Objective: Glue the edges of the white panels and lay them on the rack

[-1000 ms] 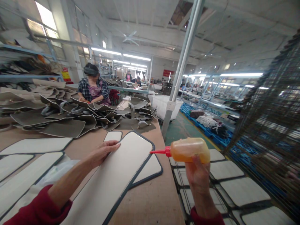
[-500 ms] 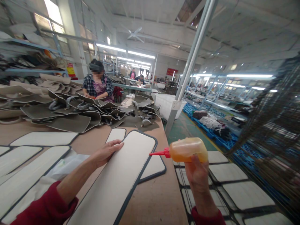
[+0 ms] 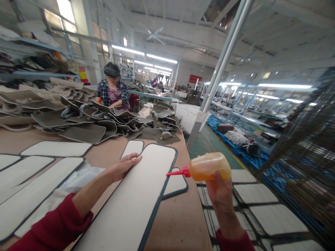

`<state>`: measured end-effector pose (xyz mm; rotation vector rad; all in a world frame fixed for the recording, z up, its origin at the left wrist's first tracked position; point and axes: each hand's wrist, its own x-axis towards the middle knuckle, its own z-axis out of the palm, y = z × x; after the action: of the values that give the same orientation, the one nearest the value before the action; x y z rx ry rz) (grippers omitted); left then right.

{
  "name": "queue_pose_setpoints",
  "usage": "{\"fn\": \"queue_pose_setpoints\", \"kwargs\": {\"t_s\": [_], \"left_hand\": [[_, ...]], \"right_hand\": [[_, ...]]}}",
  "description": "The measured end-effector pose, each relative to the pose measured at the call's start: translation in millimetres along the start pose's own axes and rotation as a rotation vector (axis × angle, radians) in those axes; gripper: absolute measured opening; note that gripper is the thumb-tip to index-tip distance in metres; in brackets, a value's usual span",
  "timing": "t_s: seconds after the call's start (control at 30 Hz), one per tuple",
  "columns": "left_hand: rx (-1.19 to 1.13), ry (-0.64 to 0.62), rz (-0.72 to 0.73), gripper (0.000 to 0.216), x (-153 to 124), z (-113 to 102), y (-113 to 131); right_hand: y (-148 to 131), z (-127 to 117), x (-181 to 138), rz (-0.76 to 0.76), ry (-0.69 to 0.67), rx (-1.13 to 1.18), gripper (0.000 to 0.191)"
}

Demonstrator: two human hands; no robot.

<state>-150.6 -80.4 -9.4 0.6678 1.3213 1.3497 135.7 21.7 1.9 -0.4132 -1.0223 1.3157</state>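
Observation:
My right hand point(image 3: 222, 193) grips an orange glue bottle point(image 3: 209, 166) held sideways, its red nozzle point(image 3: 178, 172) pointing left at the dark edge of a long white panel point(image 3: 141, 195). That panel lies on the brown table point(image 3: 178, 223), partly over a smaller white panel point(image 3: 176, 183). My left hand point(image 3: 124, 165) rests flat on the long panel's left edge with fingers stretched out. Both my sleeves are red.
More white panels point(image 3: 56, 149) lie to the left on the table. Grey bag pieces point(image 3: 83, 130) are piled at the back, where a person in a plaid shirt point(image 3: 112, 92) works. Right of the table, white panels point(image 3: 274, 212) lie on a wire rack beside a steel post point(image 3: 217, 76).
The view has shifted a little; the long panel and my left hand sit slightly further right and up. The bottle stays held sideways at the panel's edge.

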Motion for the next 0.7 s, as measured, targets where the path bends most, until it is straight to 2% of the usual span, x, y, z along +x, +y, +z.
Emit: {"fn": "queue_pose_setpoints", "kwargs": {"t_s": [0.2, 0.43, 0.7], "left_hand": [[-0.023, -0.005, 0.004, 0.047, 1, -4, -1], [-0.054, -0.007, -0.001, 0.041, 4, -8, -4], [-0.059, -0.009, -0.025, 0.03, 11, -4, -1]], "right_hand": [[-1, 3, -5, 0.059, -0.028, 0.021, 0.059], [-7, 12, -11, 0.073, -0.053, 0.063, 0.051], [-11, 13, -14, 0.106, -0.094, 0.042, 0.064]]}}
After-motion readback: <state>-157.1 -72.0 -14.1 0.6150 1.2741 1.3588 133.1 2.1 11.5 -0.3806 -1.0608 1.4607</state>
